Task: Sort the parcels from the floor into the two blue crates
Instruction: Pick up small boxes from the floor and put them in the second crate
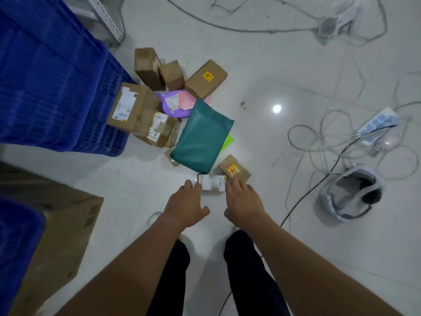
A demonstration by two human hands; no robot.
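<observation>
A small cardboard box with a white label (211,182) lies on the white floor just ahead of my feet. My left hand (186,204) touches its left end and my right hand (242,201) its right end, fingers spread. Beside it sits a small box with an orange sticker (234,169). Behind them lie a teal mailer bag (202,135), a purple mailer (170,103), a pink mailer (186,101) and several brown boxes (206,78). One blue crate (57,87) stands at the upper left, the other blue crate (16,258) at the lower left edge.
A large brown carton (63,224) lies next to the lower-left crate. Loose cables (319,142), a power strip (378,124) and a grey headset (350,195) clutter the floor on the right. A metal rack leg (107,19) stands behind the upper crate.
</observation>
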